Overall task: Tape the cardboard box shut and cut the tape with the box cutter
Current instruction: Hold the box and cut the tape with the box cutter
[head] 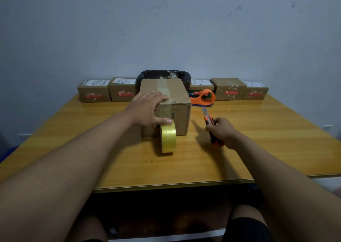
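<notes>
- We see the cardboard box (pixel 171 101) standing on the wooden table (pixel 258 134), its top flaps closed, with a strip of clear tape running along the top seam and down the near face.
- Our left hand (pixel 147 108) lies spread flat over the box's near top edge, fingers on the lid and thumb pressed against the front face; it grips nothing.
- The roll of yellowish packing tape (pixel 168 140) stands on edge on the table, touching the box's front, just below the left thumb; the tape strip leads up from it onto the box.
- Our right hand (pixel 223 132) is closed around the orange-and-black box cutter (pixel 212 129), blade out and pointing away from us, to the right of the box and clear of it.
- An orange tape dispenser (pixel 203 97) sits just behind and right of the box.
- Small cartons (pixel 94 92) line the far edge, with white shipping labels and red printed logos; the writing is too blurred to read.
- A black-lined bin (pixel 164 75) shows behind the box.
</notes>
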